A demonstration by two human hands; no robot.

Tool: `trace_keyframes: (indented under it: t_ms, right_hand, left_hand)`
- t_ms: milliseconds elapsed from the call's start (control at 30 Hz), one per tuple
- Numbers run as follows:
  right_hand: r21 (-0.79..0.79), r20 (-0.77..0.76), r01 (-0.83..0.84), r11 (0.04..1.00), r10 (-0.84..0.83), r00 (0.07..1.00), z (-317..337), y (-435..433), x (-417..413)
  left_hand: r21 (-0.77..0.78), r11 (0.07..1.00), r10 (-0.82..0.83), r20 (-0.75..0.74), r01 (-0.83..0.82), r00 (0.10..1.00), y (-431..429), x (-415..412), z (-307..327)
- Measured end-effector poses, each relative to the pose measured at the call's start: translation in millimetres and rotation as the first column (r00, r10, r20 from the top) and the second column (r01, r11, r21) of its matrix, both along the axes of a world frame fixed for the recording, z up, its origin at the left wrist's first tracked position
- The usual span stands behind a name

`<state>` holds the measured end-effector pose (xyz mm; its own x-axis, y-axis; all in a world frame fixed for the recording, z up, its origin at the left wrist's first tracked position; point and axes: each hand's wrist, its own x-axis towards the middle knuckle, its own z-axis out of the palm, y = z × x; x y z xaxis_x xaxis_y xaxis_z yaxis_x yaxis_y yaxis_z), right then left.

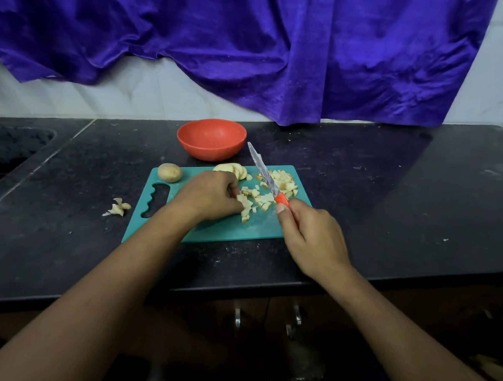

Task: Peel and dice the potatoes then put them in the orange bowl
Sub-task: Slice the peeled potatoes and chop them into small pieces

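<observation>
1. Left hand [213, 196] fingers pinch potato strips, it seems, among the dice [269, 189] on the board [217, 229].
2. Right hand [310, 234] grips the knife [265, 174], blade lifted.
3. Bowl [212, 138] sits far, empty (one potato [169, 172] unpeeled).
4. Risk: blade nicking close fingertips; dice scattering off the board.

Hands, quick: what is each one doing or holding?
Left hand: fingers curled onto the potato pieces on the cutting board; a firm grip cannot be told.
Right hand: closed on the knife, blade lifted.

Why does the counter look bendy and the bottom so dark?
Head view: the wide lens curves the counter edges; light falls on the cutting board, while the cupboards below the counter sit in shadow; the knife blade looks slightly blurred.
</observation>
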<state>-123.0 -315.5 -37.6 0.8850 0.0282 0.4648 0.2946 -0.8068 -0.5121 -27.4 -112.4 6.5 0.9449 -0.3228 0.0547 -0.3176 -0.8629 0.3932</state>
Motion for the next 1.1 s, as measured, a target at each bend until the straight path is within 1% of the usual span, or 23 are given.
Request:
trace_keyframes:
  t_ms: [67,133,233,267,300,367,400,467,533,667,833,900,1000,1100]
  right_hand:
    - [0.012,-0.004,0.0,1.0,0.0,1.0,0,0,0]
    - [0.042,-0.004,-0.002,0.999,0.003,1.0,0,-1,0]
    - [0.105,-0.01,-0.004,0.994,0.005,1.0,0,-2,0]
    - [0.114,-0.012,-0.001,0.993,0.002,1.0,0,-2,0]
    - [0.121,-0.014,0.002,0.993,0.0,1.0,0,-2,1]
    - [0.127,-0.017,0.004,0.992,-0.002,1.0,0,-2,1]
    - [0.125,-0.02,0.005,0.992,-0.003,1.0,0,-2,1]
    - [0.12,-0.024,0.003,0.993,0.0,1.0,1,-2,1]
    - [0.125,-0.022,-0.003,0.992,0.006,1.0,1,-2,1]
    - [0.162,-0.009,0.013,0.987,-0.011,1.0,1,-3,1]
    - [0.247,-0.01,0.029,0.969,-0.027,1.0,4,-3,1]
    - [0.272,-0.012,0.03,0.962,-0.028,1.0,5,-4,0]
    - [0.306,-0.018,0.029,0.951,-0.024,1.0,4,-5,0]
    - [0.364,-0.012,0.024,0.931,-0.021,1.0,4,-5,1]
  left_hand:
    - [-0.001,1.0,-0.002,0.034,0.002,0.999,-5,2,-2]
    - [-0.054,0.999,-0.007,0.032,0.009,0.999,-6,2,-2]
    - [-0.254,0.967,-0.033,-0.113,0.003,0.993,-3,-2,1]
    - [-0.272,0.962,-0.049,-0.152,0.006,0.987,-1,-4,3]
    - [-0.232,0.973,-0.058,-0.172,0.017,0.983,0,-5,5]
    - [-0.091,0.995,-0.056,-0.183,0.04,0.982,-1,-7,8]
    - [-0.062,0.997,-0.052,-0.203,0.04,0.978,-3,-7,10]
    - [-0.11,0.994,-0.049,-0.287,0.018,0.957,-11,-4,14]
    - [-0.152,0.988,-0.033,-0.331,-0.019,0.943,-20,0,18]
    - [-0.21,0.977,-0.027,-0.328,-0.045,0.944,-34,10,17]
    - [-0.325,0.941,0.007,-0.254,-0.093,0.967,-41,21,5]
    - [-0.413,0.906,-0.016,-0.25,-0.092,0.968,-42,24,1]
    - [-0.559,0.825,-0.081,-0.273,-0.089,0.959,-40,25,1]
    - [-0.611,0.787,-0.084,-0.235,-0.081,0.968,-32,24,4]
